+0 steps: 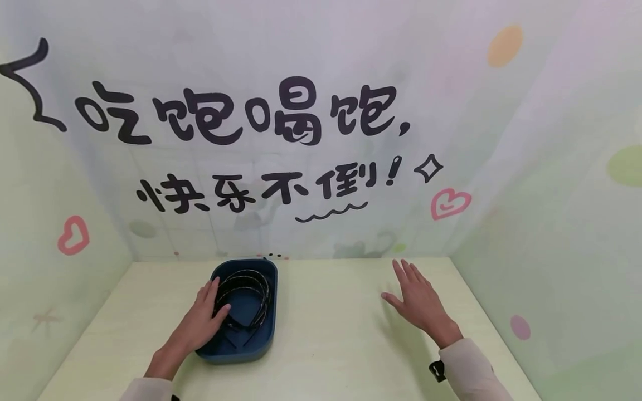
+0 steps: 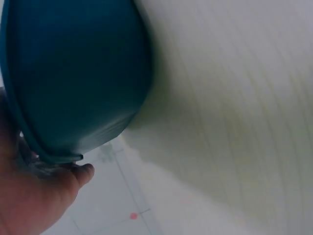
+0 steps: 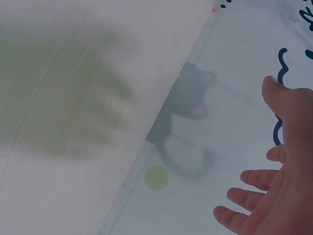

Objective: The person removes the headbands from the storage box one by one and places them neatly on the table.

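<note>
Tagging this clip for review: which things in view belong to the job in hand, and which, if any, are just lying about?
Job in hand:
- blue tray, left hand at its side
- black hoops, apparently headbands, inside it
- right hand, apart from the tray

Setting, no loose extras seen:
- pale table
- printed backdrop

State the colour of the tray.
The tray is dark blue, clearest in the head view.

A pale back wall (image 1: 301,50) with black writing (image 1: 298,103) stands at twelve o'clock, a left wall (image 1: 30,289) at nine, a right wall (image 1: 577,250) at three. An orange spot (image 1: 505,45) shows at two, a purple spot (image 1: 520,327) at four, a table (image 1: 341,334) at six.
</note>
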`<state>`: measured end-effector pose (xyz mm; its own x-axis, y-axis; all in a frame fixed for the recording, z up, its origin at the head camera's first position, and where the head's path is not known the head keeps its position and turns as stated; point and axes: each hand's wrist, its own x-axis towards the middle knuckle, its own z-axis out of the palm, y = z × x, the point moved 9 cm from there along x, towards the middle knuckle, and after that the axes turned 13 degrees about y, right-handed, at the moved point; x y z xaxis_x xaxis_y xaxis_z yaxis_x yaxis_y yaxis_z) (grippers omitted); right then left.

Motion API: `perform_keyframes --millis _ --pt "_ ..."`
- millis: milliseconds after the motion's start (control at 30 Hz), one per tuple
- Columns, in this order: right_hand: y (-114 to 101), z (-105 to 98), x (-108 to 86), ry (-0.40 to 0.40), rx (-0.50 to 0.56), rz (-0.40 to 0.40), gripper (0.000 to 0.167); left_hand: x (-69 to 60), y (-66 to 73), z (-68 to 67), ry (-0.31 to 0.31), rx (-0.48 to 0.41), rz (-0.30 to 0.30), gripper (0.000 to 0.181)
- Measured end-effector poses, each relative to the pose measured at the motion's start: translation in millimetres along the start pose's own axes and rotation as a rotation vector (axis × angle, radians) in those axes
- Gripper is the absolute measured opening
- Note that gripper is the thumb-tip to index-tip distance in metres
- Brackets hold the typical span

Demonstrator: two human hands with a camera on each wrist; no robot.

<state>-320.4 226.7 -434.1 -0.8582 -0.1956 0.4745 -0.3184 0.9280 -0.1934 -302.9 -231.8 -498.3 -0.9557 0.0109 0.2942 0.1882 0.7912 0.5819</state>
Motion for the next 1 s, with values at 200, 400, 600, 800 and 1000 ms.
perform_keyframes --millis 200,400,600,800,1000 --pt "-1.8 4.5 0.7 -0.031 0.013 -0.002 0.085 6.7 -13.8 3.2 0.044 -0.07 -0.141 0.072" --pt "-1.8 5.8 3.3 -0.039 0.018 0.0 0.078 11.3 -28.0 9.9 -0.017 -0.078 -0.248 0.061" --pt "-6.2 19.7 -1.1 -0.096 0.07 0.015 0.076 6.7 -30.4 10.8 -0.065 -0.09 -0.184 0.056" --pt "-20.0 31.1 0.5 -0.154 0.128 0.028 0.075 -1.8 -33.5 15.5 -0.057 -0.133 -0.269 0.057" --pt "-36.0 39.5 8.2 -0.187 0.198 0.036 0.071 4.0 -23.7 22.8 -0.045 -0.125 -0.267 0.061"
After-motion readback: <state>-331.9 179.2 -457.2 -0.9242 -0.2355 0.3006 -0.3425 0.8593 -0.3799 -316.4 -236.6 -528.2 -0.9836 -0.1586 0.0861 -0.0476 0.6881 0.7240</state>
